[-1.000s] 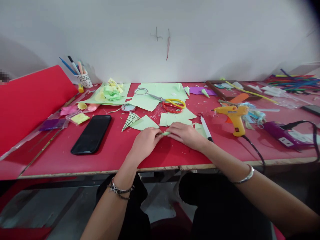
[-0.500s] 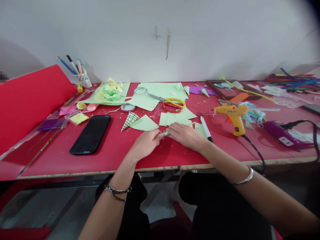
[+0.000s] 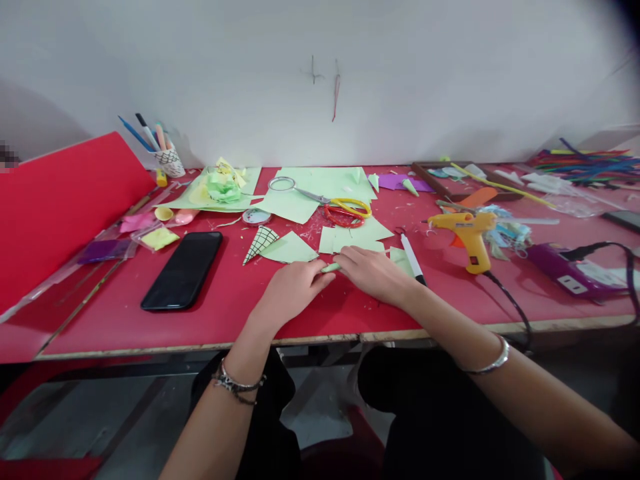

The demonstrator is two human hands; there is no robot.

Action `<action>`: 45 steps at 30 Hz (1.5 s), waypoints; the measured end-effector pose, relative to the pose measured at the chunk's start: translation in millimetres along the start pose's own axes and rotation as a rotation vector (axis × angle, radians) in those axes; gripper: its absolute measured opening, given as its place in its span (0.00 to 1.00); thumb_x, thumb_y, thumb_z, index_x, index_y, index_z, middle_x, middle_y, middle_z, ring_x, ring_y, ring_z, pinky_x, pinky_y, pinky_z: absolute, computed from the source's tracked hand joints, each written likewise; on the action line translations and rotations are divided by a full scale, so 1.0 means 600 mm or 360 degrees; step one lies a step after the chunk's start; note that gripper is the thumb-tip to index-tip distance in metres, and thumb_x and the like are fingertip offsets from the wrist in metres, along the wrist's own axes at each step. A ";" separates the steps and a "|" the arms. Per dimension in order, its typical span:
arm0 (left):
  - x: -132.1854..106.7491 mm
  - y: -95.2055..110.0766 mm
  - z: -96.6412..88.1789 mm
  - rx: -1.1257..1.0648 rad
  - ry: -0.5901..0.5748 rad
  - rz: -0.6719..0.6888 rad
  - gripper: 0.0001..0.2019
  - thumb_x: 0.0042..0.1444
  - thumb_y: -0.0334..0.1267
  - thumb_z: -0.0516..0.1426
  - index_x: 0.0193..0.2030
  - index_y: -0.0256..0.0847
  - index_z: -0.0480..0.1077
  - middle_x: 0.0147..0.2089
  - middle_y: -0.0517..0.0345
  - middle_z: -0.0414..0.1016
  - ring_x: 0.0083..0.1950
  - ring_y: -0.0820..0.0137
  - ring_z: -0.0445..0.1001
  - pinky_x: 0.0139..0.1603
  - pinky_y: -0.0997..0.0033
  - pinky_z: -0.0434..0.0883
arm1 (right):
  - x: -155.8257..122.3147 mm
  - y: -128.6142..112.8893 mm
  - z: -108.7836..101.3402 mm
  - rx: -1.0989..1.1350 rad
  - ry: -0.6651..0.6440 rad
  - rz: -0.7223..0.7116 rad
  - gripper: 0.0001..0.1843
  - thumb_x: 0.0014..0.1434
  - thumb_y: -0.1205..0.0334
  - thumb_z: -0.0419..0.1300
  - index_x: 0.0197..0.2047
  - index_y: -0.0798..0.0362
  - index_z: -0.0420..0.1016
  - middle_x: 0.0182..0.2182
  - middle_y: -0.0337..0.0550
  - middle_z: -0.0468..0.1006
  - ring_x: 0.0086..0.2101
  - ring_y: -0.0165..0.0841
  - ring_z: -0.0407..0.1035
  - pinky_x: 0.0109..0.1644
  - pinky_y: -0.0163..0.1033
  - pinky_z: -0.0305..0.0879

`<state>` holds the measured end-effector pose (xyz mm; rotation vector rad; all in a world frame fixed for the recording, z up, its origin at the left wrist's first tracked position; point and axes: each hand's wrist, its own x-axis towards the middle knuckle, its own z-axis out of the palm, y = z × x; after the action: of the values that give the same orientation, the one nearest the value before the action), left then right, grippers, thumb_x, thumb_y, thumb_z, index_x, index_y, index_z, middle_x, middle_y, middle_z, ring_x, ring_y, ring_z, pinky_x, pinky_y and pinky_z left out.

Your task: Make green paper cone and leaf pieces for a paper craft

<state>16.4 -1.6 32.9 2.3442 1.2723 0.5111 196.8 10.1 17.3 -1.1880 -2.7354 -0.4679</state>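
Observation:
Between my two hands is a small rolled piece of light green paper (image 3: 331, 268), close above the red tabletop. My left hand (image 3: 295, 288) pinches its left end with thumb and fingers. Curled over its right end is my right hand (image 3: 373, 272), whose fingertips partly hide it. Just beyond the hands lie flat light green paper pieces (image 3: 289, 247) and a cone with a black grid pattern (image 3: 260, 243). Scissors (image 3: 345, 208) with one yellow and one red handle rest on the green sheets. A white marker (image 3: 411, 259) with a black cap lies right of my right hand.
A black phone (image 3: 183, 270) lies at left, near a red board (image 3: 70, 213). To the right are a yellow glue gun (image 3: 467, 233) with its cord and a purple power strip (image 3: 575, 270). A pen cup (image 3: 169, 162) and crumpled paper (image 3: 223, 183) stand near the wall.
My left hand's fingers have shifted on the rolled paper, and more of its length shows between the hands. My right hand stays nearly in place.

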 end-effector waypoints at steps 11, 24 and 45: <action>0.000 -0.002 -0.005 -0.0175 -0.0105 0.0141 0.23 0.60 0.48 0.39 0.20 0.37 0.59 0.19 0.62 0.62 0.21 0.76 0.62 0.25 0.77 0.57 | -0.005 0.005 -0.049 -0.0234 -0.0106 -0.0143 0.08 0.58 0.72 0.47 0.34 0.57 0.66 0.31 0.45 0.68 0.30 0.33 0.64 0.28 0.35 0.50; -0.005 0.002 -0.021 -0.1801 -0.0676 -0.0397 0.21 0.58 0.48 0.44 0.18 0.39 0.54 0.08 0.71 0.45 0.09 0.83 0.44 0.12 0.82 0.46 | 0.012 0.005 -0.076 -0.0575 0.0304 -0.0350 0.13 0.59 0.74 0.42 0.33 0.58 0.67 0.26 0.44 0.68 0.27 0.32 0.61 0.27 0.36 0.51; -0.002 0.033 0.010 -0.0775 0.0525 0.0193 0.09 0.50 0.39 0.56 0.38 0.39 0.68 0.36 0.58 0.72 0.36 0.72 0.70 0.36 0.76 0.67 | -0.002 0.005 -0.101 0.0512 -0.0287 0.0158 0.14 0.58 0.61 0.50 0.47 0.56 0.64 0.38 0.47 0.72 0.35 0.34 0.68 0.31 0.33 0.58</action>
<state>32.7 -13.4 38.1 1.9794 0.9917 1.1451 199.1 -8.7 74.8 -1.3230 -2.7375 0.0946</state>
